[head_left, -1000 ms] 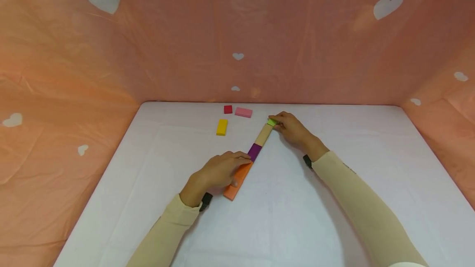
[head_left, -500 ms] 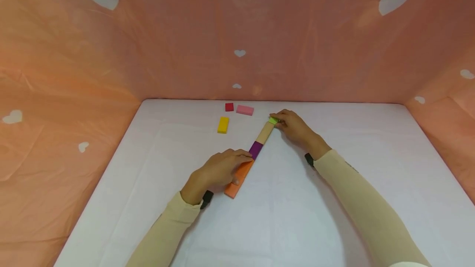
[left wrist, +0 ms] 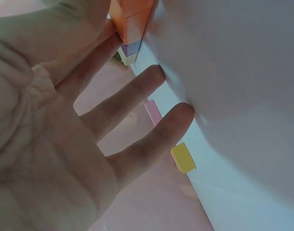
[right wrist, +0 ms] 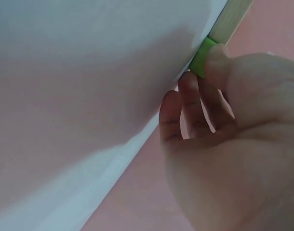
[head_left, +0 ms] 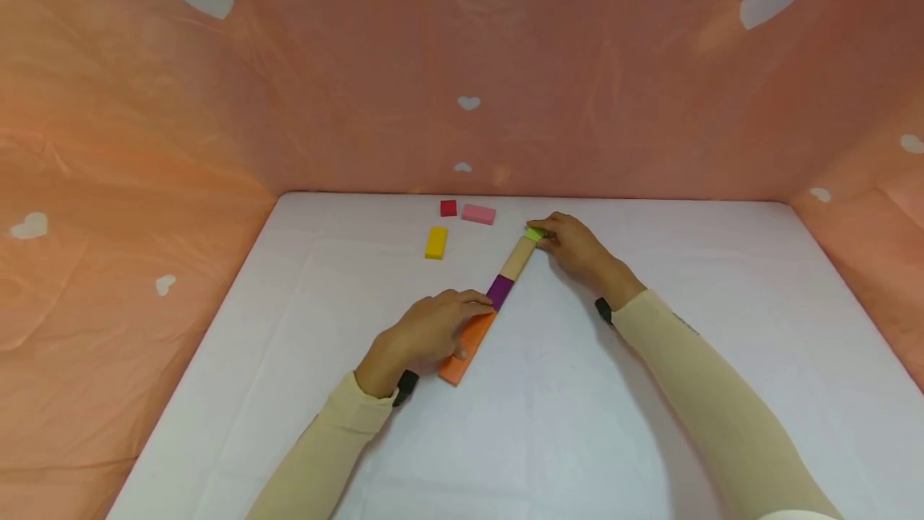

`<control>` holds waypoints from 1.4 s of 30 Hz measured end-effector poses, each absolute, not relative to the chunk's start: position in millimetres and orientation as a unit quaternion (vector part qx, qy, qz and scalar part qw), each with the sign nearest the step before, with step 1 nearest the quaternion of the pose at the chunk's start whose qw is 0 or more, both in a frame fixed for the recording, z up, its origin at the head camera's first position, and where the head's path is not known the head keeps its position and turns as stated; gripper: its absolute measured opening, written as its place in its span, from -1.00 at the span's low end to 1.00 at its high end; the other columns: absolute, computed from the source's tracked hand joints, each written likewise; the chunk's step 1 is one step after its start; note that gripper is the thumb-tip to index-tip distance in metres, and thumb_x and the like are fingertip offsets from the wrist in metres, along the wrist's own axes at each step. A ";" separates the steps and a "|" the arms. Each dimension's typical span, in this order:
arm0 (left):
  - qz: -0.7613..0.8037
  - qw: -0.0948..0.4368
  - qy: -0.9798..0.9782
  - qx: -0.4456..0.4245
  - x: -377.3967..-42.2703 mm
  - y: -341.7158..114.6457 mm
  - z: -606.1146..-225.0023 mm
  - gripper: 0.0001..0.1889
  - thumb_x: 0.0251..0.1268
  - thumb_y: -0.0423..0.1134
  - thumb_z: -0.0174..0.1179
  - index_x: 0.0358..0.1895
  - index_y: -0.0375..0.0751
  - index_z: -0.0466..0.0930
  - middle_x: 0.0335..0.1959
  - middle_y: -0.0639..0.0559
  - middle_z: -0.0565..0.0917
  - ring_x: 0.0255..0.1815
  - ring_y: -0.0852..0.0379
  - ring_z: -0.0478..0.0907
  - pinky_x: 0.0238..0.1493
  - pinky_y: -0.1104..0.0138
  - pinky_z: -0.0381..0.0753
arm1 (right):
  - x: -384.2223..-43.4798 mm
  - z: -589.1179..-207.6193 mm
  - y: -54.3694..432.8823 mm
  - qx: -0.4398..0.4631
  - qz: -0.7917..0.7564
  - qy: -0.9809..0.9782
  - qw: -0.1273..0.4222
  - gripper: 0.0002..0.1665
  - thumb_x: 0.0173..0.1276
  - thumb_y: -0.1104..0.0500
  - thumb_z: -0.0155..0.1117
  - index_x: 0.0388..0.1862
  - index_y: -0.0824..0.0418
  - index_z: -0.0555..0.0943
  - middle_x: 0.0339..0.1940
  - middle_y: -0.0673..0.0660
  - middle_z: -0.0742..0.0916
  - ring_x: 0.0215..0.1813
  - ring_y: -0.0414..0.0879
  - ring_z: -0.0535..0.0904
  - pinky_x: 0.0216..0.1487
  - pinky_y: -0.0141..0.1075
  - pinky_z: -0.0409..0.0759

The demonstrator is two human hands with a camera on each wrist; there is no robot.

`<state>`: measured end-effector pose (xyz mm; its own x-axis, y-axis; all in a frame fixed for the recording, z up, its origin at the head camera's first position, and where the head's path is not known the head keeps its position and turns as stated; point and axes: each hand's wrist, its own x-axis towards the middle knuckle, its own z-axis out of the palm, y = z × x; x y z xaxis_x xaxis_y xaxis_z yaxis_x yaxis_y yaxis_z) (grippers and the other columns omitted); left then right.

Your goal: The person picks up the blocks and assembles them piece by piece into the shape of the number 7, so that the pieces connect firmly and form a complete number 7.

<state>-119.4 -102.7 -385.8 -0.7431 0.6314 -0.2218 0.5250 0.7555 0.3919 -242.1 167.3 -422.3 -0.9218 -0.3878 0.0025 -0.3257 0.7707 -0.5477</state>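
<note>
A straight row of flat wooden blocks slants across the white table. From near to far it runs orange block (head_left: 475,334), purple block (head_left: 500,292), natural-wood block (head_left: 518,258) and small green block (head_left: 535,233). My left hand (head_left: 431,327) holds the orange part with thumb and index finger; the left wrist view shows a seam in the orange (left wrist: 132,21) and the other fingers stretched out. At the far end, my right hand (head_left: 573,249) pinches the green block between thumb and fingers, its thumb lying over the green (right wrist: 201,58) in the right wrist view.
Left of the row's far end lie a yellow block (head_left: 436,243), a pink block (head_left: 479,214) and a small red block (head_left: 448,208) near the table's back edge. An orange cloth (head_left: 621,103) with heart prints rises behind and beside the white tabletop (head_left: 592,424).
The whole scene shifts slightly in the head view as the camera moves. Both hands keep their places on the row, and the blocks stay as they were.
</note>
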 end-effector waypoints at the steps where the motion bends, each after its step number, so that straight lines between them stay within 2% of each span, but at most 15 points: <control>1: 0.154 0.172 0.921 0.314 -119.5 -102.3 -385.9 -0.36 0.17 -0.32 0.42 0.37 -0.06 0.49 0.43 0.15 0.43 0.35 0.02 0.42 0.22 0.15 0.57 | -241.9 -422.3 167.8 -0.189 -0.281 0.939 0.056 -0.49 0.49 0.25 0.17 0.40 0.17 0.48 0.03 0.21 0.60 0.07 0.07 0.47 0.25 -0.02 0.48; 14: 0.120 0.158 0.922 0.331 -125.5 -102.7 -388.0 -0.33 0.10 -0.26 0.47 0.35 -0.01 0.51 0.41 0.17 0.47 0.31 0.03 0.47 0.16 0.14 0.59 | -244.8 -420.5 168.2 -0.191 -0.286 0.937 0.065 -0.49 0.48 0.26 0.17 0.39 0.16 0.49 -0.03 0.22 0.60 0.01 0.05 0.48 0.18 -0.05 0.49; 21: 0.122 0.148 0.926 0.325 -135.3 -104.3 -386.8 -0.33 0.13 -0.15 0.46 0.37 0.08 0.49 0.56 0.10 0.25 0.49 -0.02 0.30 0.33 0.03 0.50 | -245.5 -421.5 167.2 -0.181 -0.287 0.938 0.070 -0.50 0.49 0.27 0.15 0.39 0.15 0.50 -0.03 0.21 0.59 0.03 0.06 0.47 0.21 -0.04 0.49; 26: 0.132 0.120 0.932 0.316 -162.8 -103.1 -390.2 -0.42 0.29 -0.09 0.34 0.38 0.01 0.48 0.52 0.03 0.31 0.51 -0.03 0.27 0.42 -0.01 0.40 | -245.0 -422.1 167.3 -0.179 -0.286 0.939 0.067 -0.51 0.49 0.28 0.16 0.38 0.18 0.50 -0.04 0.22 0.60 0.02 0.07 0.49 0.22 -0.02 0.51; 31: 0.197 0.111 0.931 0.287 -193.7 -91.1 -399.1 -0.39 0.38 -0.13 0.26 0.46 -0.03 0.34 0.50 -0.08 0.28 0.49 -0.08 0.26 0.47 0.06 0.37 | -244.2 -421.3 167.6 -0.174 -0.286 0.940 0.066 -0.50 0.48 0.28 0.17 0.38 0.16 0.51 -0.03 0.21 0.61 0.03 0.07 0.49 0.24 -0.01 0.50; 36: 0.222 0.094 0.942 0.235 -214.3 -73.0 -407.2 -0.36 0.44 -0.16 0.15 0.54 0.00 0.20 0.52 -0.06 0.19 0.48 -0.07 0.20 0.49 0.10 0.33 | -243.1 -421.8 168.1 -0.174 -0.287 0.940 0.065 -0.50 0.48 0.28 0.16 0.38 0.16 0.51 -0.05 0.20 0.61 0.02 0.07 0.49 0.23 -0.01 0.49; 42: 0.201 0.060 0.948 0.239 -236.6 -58.0 -410.1 -0.34 0.49 -0.22 0.04 0.58 -0.06 0.04 0.50 -0.11 0.19 0.51 -0.06 0.11 0.55 0.08 0.19 | -243.1 -423.1 165.2 -0.178 -0.292 0.938 0.058 -0.50 0.47 0.29 0.16 0.38 0.18 0.51 -0.06 0.20 0.61 0.04 0.08 0.50 0.23 0.01 0.50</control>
<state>-236.6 -58.0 -410.1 -0.8786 0.4772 -0.0174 0.4292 0.8051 0.4095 -243.1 165.2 -423.1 -0.9298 -0.3681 -0.0052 -0.3002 0.7664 -0.5679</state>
